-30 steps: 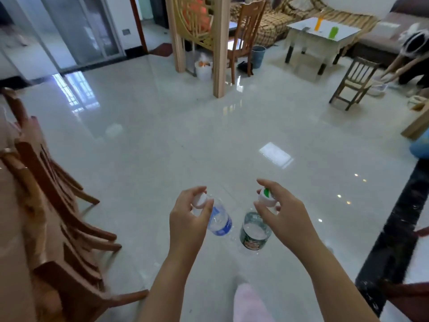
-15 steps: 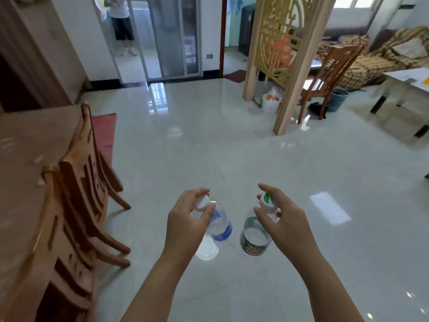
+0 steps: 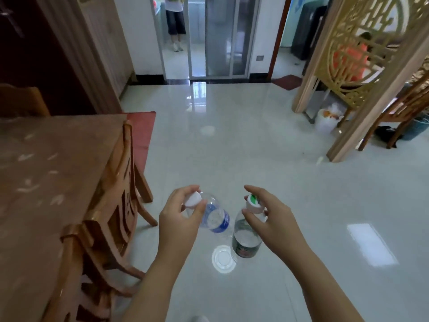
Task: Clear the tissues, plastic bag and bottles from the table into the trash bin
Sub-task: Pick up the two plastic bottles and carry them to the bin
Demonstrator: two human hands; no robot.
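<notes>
1. Far left: wooden table point(image 3: 46, 173), top blurred. No bottles visible on it.
2. Two wooden chairs point(image 3: 111, 205) are pushed against its right edge. A red mat point(image 3: 141, 129) lies on the floor behind them.
3. Left hand point(image 3: 178, 219): thumb and fingers are clamped on the white-capped neck of the blue-label bottle point(image 3: 214, 217). The bottle hangs tilted, body angled down-right, off the table and over the floor point(image 3: 232, 147).
4. A clear round shape point(image 3: 224, 259) shows low between the two bottles. Cannot tell if it's that bottle's base.
5. The green-label bottle point(image 3: 246, 242) hangs near upright, just beside the blue one, with water visible inside.
6. Right hand point(image 3: 274, 226): fingertips pinch its white-green cap point(image 3: 254, 202); index finger is raised above the cap.
7. Back centre: a person point(image 3: 175, 22) stands in the sliding doorway.
8. Right: a white lined trash bin point(image 3: 325, 119) sits at the foot of the carved screen point(image 3: 362, 54), well apart from both hands. A round grey basket point(image 3: 417, 129) is further right, at the frame edge.
</notes>
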